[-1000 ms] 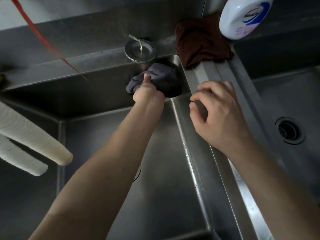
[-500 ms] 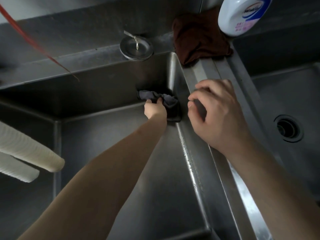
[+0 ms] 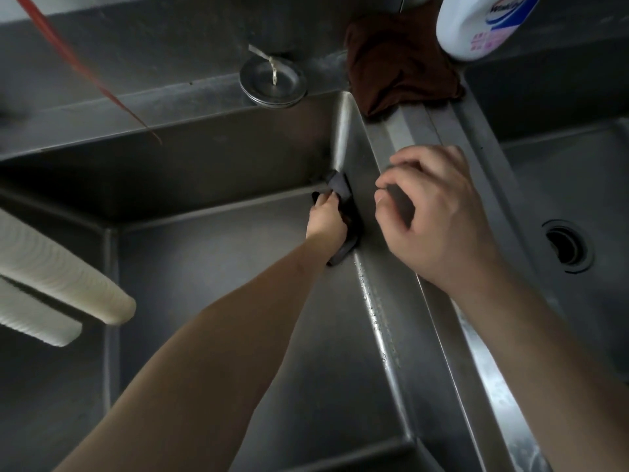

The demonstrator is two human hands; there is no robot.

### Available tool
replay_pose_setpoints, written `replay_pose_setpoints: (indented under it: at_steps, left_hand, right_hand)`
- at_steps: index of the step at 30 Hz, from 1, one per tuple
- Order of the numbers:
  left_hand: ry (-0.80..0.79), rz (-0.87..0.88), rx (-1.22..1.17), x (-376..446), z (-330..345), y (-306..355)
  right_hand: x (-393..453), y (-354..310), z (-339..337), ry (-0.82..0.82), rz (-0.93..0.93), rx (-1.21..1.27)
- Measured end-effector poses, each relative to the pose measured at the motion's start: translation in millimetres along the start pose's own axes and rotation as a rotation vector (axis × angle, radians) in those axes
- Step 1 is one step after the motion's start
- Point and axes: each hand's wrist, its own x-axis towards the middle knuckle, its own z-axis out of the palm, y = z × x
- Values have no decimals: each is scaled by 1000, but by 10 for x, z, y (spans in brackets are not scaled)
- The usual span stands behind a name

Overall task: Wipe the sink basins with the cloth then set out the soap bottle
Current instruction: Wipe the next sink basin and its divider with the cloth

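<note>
My left hand (image 3: 326,222) reaches deep into the left steel basin (image 3: 218,277) and grips a dark grey cloth (image 3: 343,194) against the far right corner, where floor meets walls. My right hand (image 3: 432,216) rests on the divider (image 3: 442,318) between the two basins, fingers curled, holding nothing. The white soap bottle (image 3: 483,22) with a blue label stands at the back on the ledge, top right, partly cut off by the frame.
A brown rag (image 3: 398,63) lies bunched on the back ledge beside the bottle. A round metal drain plug (image 3: 272,81) sits on the ledge. The right basin (image 3: 578,185) has an open drain (image 3: 566,247). Two white ribbed hoses (image 3: 58,270) enter from the left; a red strap (image 3: 75,63) hangs top left.
My left hand carried the cloth down from the upper back wall into the basin's bottom right corner and slid it along the right wall. My right hand stayed on the divider.
</note>
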Motion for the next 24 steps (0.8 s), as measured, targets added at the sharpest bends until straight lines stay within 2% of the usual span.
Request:
replay_pose_setpoints:
  at_steps: [5,9,14,17,21,24]
  left_hand:
    - [-92,78,240,-627,127,24]
    - [-131,100,181,-970,313,-117]
    - [55,23,-89,-869,325,-166]
    - [203,74,-151,-611,247,-130]
    - [345,63,-56,-85,129,-115]
    - [353,5,149,273,240,-207]
  right_hand:
    - [2,-8,-17,-21,2,-28]
    - [-4,-2,-15,-11,7,-34]
    - [-15,-1,-18,-8,6,-30]
    - [-15,7,-21,2,-4,-29]
    - [-13,23,-16,5,-11,-22]
    - [-17,24,-2,24,-23,-6]
